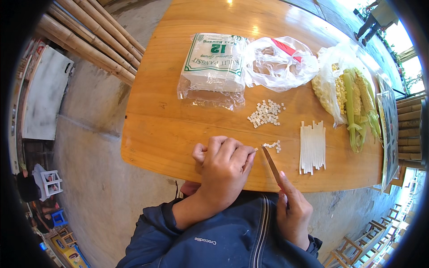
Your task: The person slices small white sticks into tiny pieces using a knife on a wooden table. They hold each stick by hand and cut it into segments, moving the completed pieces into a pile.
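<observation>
My left hand (pixel 228 167) rests on the wooden table with fingers curled over a pale strip, whose end peeks out by the fingertips. In my right hand (pixel 293 207) is a small knife (pixel 272 165), its tip beside a few small white cut pieces (pixel 277 146). Farther back lies a larger heap of white square pieces (pixel 266 114). Thin pale strips (pixel 312 147) lie side by side to the right. Behind are a clear plastic pack of wonton skins (pixel 214 63) and a crumpled plastic bag (pixel 280 63) with a red part.
Corn cobs and husks (pixel 358 100) and a plastic bag of kernels (pixel 330 87) stand at the table's right. Bamboo poles (pixel 94 40) flank the table (pixel 161 134) at the left. A person (pixel 377 20) stands at the far upper right; stools and benches (pixel 365 241) are lower right.
</observation>
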A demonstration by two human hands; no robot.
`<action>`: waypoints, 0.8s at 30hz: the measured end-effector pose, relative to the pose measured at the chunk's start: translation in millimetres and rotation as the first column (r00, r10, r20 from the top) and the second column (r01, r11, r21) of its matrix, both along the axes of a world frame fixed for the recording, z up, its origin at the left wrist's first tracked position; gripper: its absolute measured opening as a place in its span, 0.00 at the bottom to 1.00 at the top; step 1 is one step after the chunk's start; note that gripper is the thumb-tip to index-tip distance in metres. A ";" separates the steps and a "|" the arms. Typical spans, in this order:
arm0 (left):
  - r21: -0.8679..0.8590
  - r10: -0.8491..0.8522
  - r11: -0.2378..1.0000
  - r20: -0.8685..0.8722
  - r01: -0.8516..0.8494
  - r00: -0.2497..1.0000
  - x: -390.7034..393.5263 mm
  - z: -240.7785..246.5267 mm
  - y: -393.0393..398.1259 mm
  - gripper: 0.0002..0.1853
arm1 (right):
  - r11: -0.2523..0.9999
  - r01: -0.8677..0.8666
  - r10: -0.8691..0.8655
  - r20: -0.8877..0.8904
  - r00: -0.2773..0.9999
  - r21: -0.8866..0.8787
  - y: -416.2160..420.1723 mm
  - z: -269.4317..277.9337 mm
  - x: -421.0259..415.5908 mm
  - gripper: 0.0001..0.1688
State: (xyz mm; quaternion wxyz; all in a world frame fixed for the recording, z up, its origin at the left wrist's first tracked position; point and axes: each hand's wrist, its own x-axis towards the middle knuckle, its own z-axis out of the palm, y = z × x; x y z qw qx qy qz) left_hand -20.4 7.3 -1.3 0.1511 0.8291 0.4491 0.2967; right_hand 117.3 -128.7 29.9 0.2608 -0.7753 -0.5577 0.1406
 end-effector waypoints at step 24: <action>0.046 -0.024 0.999 0.025 0.023 0.999 8.4 -1.8 3.8 0.08 | 0.999 0.030 -0.029 0.043 0.999 -0.028 3.4 5.5 0.6 0.34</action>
